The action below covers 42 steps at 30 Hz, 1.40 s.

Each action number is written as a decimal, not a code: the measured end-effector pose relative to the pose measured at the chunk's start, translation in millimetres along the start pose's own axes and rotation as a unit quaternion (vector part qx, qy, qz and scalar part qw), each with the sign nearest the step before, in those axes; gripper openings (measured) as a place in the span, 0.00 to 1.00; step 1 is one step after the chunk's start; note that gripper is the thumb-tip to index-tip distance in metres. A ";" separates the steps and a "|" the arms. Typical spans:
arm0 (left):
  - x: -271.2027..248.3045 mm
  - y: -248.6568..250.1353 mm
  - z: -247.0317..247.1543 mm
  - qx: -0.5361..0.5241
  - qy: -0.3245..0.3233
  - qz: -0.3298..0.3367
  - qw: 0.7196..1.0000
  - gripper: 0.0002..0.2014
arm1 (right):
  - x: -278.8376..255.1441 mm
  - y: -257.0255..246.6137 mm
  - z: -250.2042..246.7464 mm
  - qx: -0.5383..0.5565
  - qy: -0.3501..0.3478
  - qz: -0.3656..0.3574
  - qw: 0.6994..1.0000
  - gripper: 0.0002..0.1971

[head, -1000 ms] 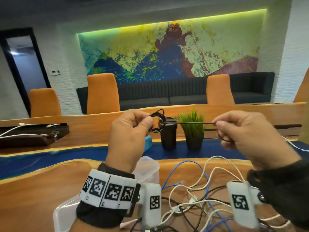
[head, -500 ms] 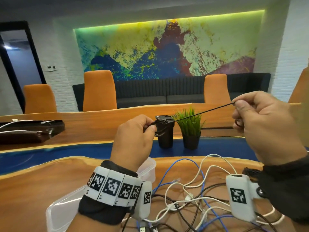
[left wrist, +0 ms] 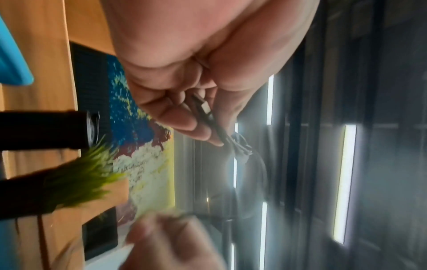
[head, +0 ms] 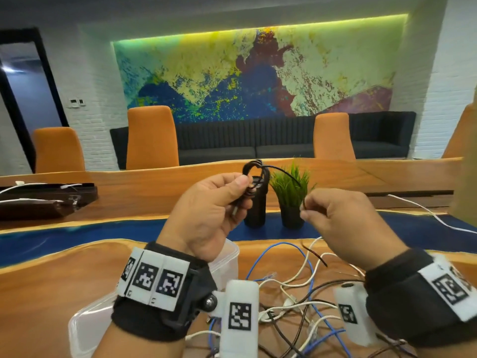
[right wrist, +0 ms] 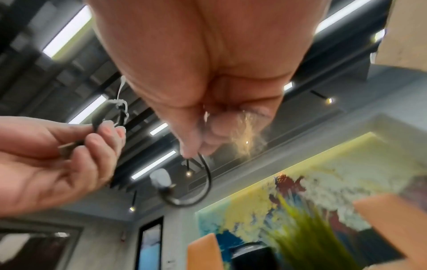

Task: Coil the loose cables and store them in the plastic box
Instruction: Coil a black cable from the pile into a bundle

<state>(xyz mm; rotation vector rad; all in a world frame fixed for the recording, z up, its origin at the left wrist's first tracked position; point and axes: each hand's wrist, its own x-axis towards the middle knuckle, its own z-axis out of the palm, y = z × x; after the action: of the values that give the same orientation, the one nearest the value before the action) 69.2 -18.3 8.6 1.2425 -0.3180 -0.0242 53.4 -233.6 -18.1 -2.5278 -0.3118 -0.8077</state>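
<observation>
Our left hand (head: 210, 215) pinches a small coil of black cable (head: 254, 177) between thumb and curled fingers, with a metal plug end poking out under the fingers in the left wrist view. Our right hand (head: 343, 223) pinches the free run of the same cable between thumb and forefinger; the strand arcs slackly from the coil over to it. Both hands are raised above the desk (head: 51, 280), the right at about 3 o'clock from the left.

At 6 o'clock below the left wrist sits the clear plastic box (head: 85, 329), open-topped; we cannot tell what, if anything, lies in it, since the wrist covers much of it. At 3 o'clock from the box a tangle of loose cables (head: 296, 301), white, blue and black, sprawls on the wood.

At 12 o'clock beyond the hands stand a black cylinder (head: 255, 213) and a potted grass plant (head: 290, 187) on the desk's blue strip. Farther back are orange chairs (head: 152, 136), a dark sofa (head: 258, 140) and a colourful wall painting (head: 258, 73) under a green-yellow light strip. A dark tray (head: 46, 200) with white cables lies at 9 o'clock.

Half a second ago the cable was pulled taut, with the right hand held high at 2 o'clock; now that hand has dropped and come nearer, and the strand hangs in a loop.
</observation>
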 end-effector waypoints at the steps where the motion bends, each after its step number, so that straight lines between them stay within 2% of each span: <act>1: -2.5 -3.1 7.7 0.013 -0.015 0.001 1.000 0.03 | -0.6 -6.3 1.6 0.087 0.035 0.014 0.996 0.05; 2: -4.4 -6.8 13.6 0.034 -0.023 0.008 0.999 0.03 | -0.5 -14.2 2.2 0.207 0.068 0.035 0.975 0.05; 4: -7.4 -12.7 22.9 0.078 -0.024 0.033 0.996 0.05 | -1.5 -30.0 0.2 0.445 0.101 0.081 0.886 0.06; 6: -9.1 -15.6 28.7 0.121 -0.011 0.076 0.990 0.05 | -2.6 -38.4 -0.8 0.578 0.073 0.118 0.804 0.05; 8: -10.5 -17.3 32.1 0.164 0.008 0.133 0.977 0.04 | -3.5 -40.5 0.9 0.654 0.027 0.146 0.742 0.13; 10: -10.6 -19.3 33.2 0.197 0.036 0.187 0.962 0.04 | -3.1 -40.6 3.1 0.695 -0.011 0.181 0.696 0.19; 14: -9.0 -24.3 32.8 0.218 0.070 0.240 0.944 0.03 | -4.6 -39.0 6.5 0.757 -0.098 0.216 0.609 0.16; 17: -9.6 -26.2 34.8 0.226 0.080 0.268 0.933 0.02 | -6.3 -34.2 4.4 0.788 -0.174 0.163 0.567 0.13; 18: -10.1 -26.7 35.9 0.225 0.081 0.279 0.930 0.03 | -7.1 -32.6 3.0 0.787 -0.194 0.140 0.568 0.14; 20: -12.0 -27.6 38.8 0.228 0.077 0.297 0.924 0.02 | -8.6 -32.5 1.5 0.763 -0.211 0.115 0.600 0.15; 22: -13.9 -30.4 41.7 0.223 0.071 0.304 0.923 0.02 | -8.3 -36.7 0.8 0.728 -0.194 0.131 0.645 0.19; 24: -13.7 -34.8 43.4 0.221 0.080 0.311 0.921 0.02 | -6.6 -40.6 2.4 0.713 -0.152 0.159 0.666 0.21; 27: -10.2 -43.3 40.8 0.243 0.109 0.326 0.907 0.03 | -4.8 -47.4 3.5 0.698 -0.096 0.192 0.683 0.13; 30: -8.6 -47.1 38.7 0.264 0.138 0.346 0.889 0.02 | -5.7 -51.5 6.0 0.676 -0.070 0.203 0.705 0.08; 33: -9.4 -47.8 39.5 0.285 0.153 0.368 0.872 0.03 | -6.6 -52.2 4.9 0.680 -0.085 0.207 0.698 0.09; 37: -10.0 -47.1 40.5 0.296 0.157 0.388 0.859 0.03 | -7.1 -48.7 -7.9 0.736 -0.153 0.206 0.627 0.09; 38: -10.2 -47.3 40.9 0.296 0.157 0.393 0.856 0.03 | -6.9 -48.5 -9.6 0.736 -0.152 0.205 0.627 0.09; 39: -10.5 -47.5 41.4 0.297 0.158 0.397 0.854 0.03 | -6.4 -48.4 -9.6 0.726 -0.140 0.204 0.641 0.09; 42: -10.4 -49.6 41.3 0.309 0.164 0.399 0.848 0.02 | -6.2 -51.5 -5.1 0.659 -0.080 0.188 0.724 0.09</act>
<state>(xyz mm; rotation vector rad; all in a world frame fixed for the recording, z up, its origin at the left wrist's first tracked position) 56.5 -70.9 -28.2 1.6271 -0.5482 1.0768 28.1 -192.0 0.5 -1.1876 -0.2583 -0.0431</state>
